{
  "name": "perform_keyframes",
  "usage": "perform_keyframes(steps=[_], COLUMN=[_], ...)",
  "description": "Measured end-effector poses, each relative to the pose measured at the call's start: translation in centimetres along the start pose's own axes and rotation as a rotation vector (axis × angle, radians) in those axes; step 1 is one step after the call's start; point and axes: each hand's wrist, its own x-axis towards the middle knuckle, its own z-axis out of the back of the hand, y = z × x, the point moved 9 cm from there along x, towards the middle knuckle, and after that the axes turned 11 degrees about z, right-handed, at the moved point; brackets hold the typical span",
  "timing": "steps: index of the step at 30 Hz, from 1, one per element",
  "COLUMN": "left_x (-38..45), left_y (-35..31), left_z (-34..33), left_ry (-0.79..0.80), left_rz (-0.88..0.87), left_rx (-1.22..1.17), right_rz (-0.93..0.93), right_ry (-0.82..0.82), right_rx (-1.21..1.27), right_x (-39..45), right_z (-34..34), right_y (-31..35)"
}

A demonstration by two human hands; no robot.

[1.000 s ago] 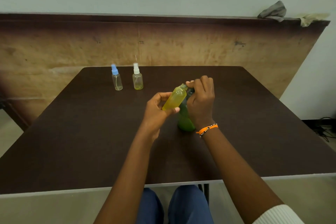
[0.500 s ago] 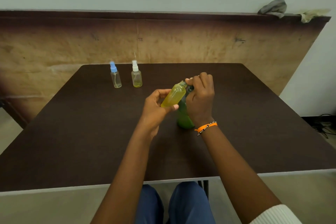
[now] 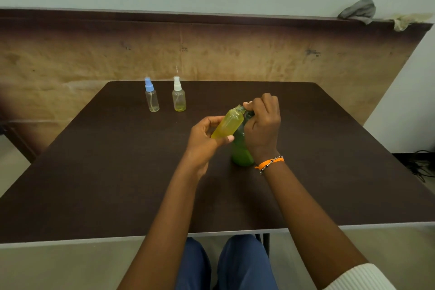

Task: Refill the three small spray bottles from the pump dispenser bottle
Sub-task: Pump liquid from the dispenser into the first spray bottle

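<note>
My left hand grips an uncapped small bottle full of yellow liquid, tilted with its open neck up and to the right. That neck sits against the top of the green pump dispenser bottle, which stands on the dark table. My right hand is curled over the dispenser's pump head, which is hidden under the fingers. Two more small spray bottles stand upright at the table's far side: one with a blue cap and one with a white cap.
A wooden panel wall rises right behind the table's far edge, with a grey rag on its ledge. Cables lie on the floor at the right. My knees are under the near table edge.
Both hands and the two bottles hold the same pose. The view has shifted slightly.
</note>
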Motion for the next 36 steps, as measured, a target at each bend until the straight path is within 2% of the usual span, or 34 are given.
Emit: perform_keyframes(steps=[6, 14, 22, 27, 36], left_x=[-0.1, -0.2, -0.1, 0.1, 0.2], left_y=[-0.6, 0.4, 0.3, 0.8, 0.1], left_z=[-0.2, -0.2, -0.2, -0.3, -0.6], left_ry=[0.034, 0.037, 0.044, 0.036, 0.052], left_rz=[0.001, 0.026, 0.023, 0.023, 0.005], left_rx=[-0.018, -0.021, -0.054, -0.032, -0.046], right_rz=[-0.020, 0.036, -0.009, 0.051, 0.005], right_ry=[0.063, 0.022, 0.058, 0.030, 0.061], right_rx=[0.058, 0.010, 0.022, -0.020, -0.009], right_x=[1.2, 0.0, 0.7, 0.3, 1.0], right_z=[0.1, 0.1, 0.0, -0.2, -0.4], right_y=[-0.8, -0.5, -0.2, 0.0, -0.5])
